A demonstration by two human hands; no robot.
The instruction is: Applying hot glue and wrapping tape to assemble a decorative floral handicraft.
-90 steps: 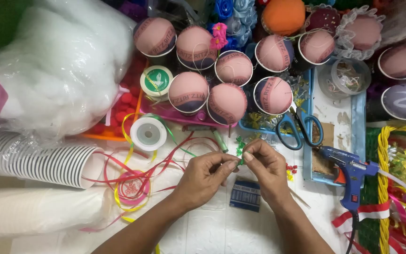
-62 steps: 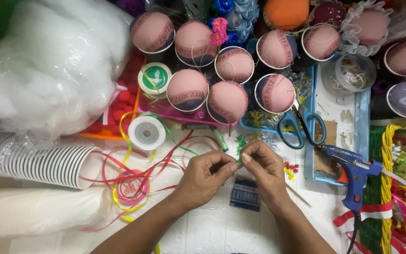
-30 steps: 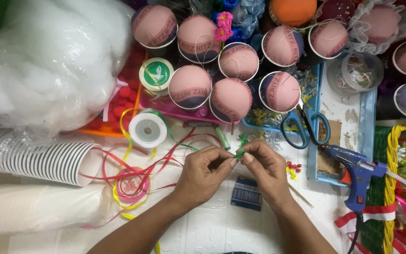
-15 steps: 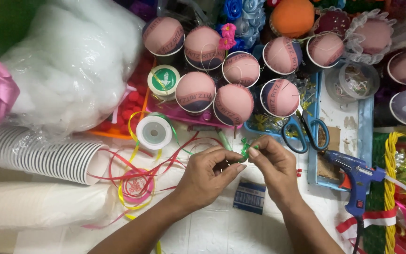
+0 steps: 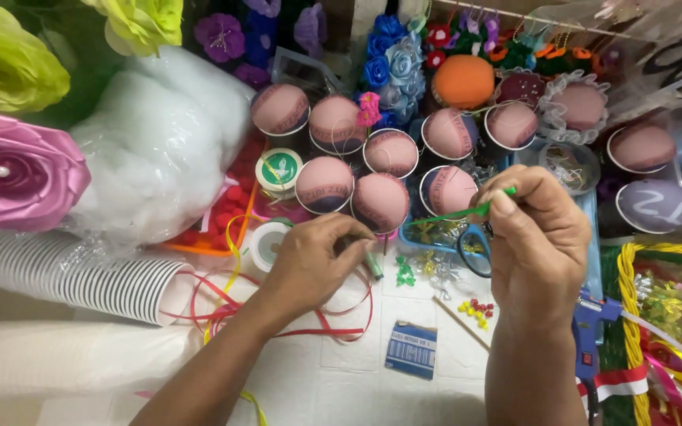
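My left hand [image 5: 317, 260] rests low on the white table with its fingers closed on a short dark green stem [image 5: 374, 267]. My right hand [image 5: 538, 244] is raised to the right, and its thumb and forefinger pinch a thin bright green strip [image 5: 467, 211]. The strip runs slanting down and to the left, toward my left hand. Just behind both hands stand several paper cups topped with pink foam domes [image 5: 380, 201]. Blue-handled scissors [image 5: 471, 251] lie partly hidden behind my right hand.
A stack of white paper cups [image 5: 80, 276] lies at the left, under a bag of white stuffing [image 5: 159, 150] and a pink fabric rose [image 5: 17, 170]. Red ribbon [image 5: 341, 327], two tape reels [image 5: 278, 170], a small blue card [image 5: 410, 347], a blue glue gun [image 5: 593, 315] and a yellow basket [image 5: 633, 331] lie nearby.
My hands, which worked close together on a small green piece, have drawn apart. The right hand rose to the right, drawing out the green strip, and the view shifted.
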